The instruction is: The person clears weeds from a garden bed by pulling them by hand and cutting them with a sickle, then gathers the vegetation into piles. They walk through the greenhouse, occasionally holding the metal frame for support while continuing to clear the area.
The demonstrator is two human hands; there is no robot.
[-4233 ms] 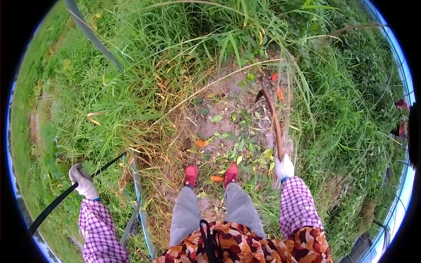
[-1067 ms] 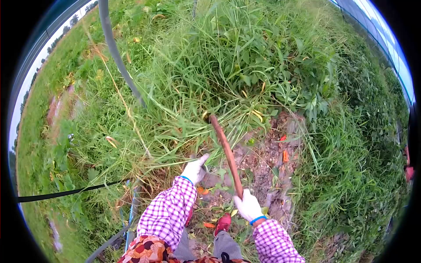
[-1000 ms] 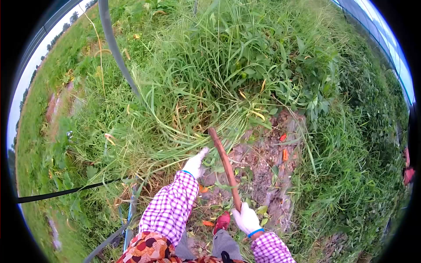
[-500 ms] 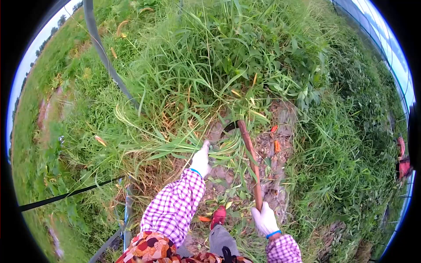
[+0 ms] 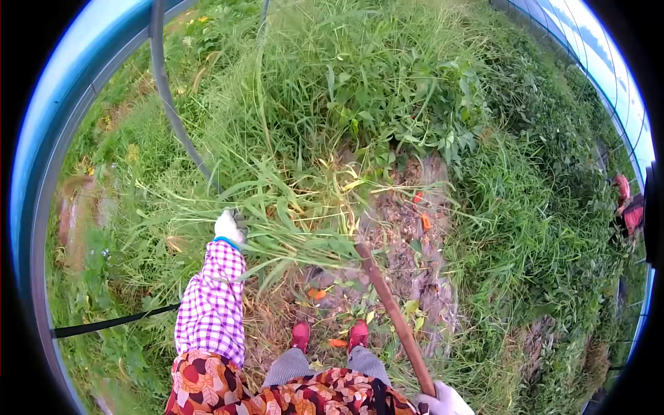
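Left grip [image 5: 229,227], white-gloved, is closing around a bundle of long grass [image 5: 301,242] left of centre; stems are sticking out on both sides. My left arm is rising from the lower left, checked sleeve [image 5: 213,301] nearly upright, blue band [image 5: 227,241] showing at the wrist. Right grip [image 5: 446,402], also gloved, is wrapping the lower end of a wooden handle [image 5: 393,311] at the bottom edge, right of centre; bottom edge is cutting off part of that hand, and its arm is lying out of frame. Handle is slanting up-left, its far end meeting the grass; whatever is sitting beyond is hiding there. Fingers are partly hiding too. Red shoes [image 5: 300,335] are standing at lower centre, any marking too small to read. Another person [image 5: 631,211] is showing at the right edge, partly cut off, posture unclear.
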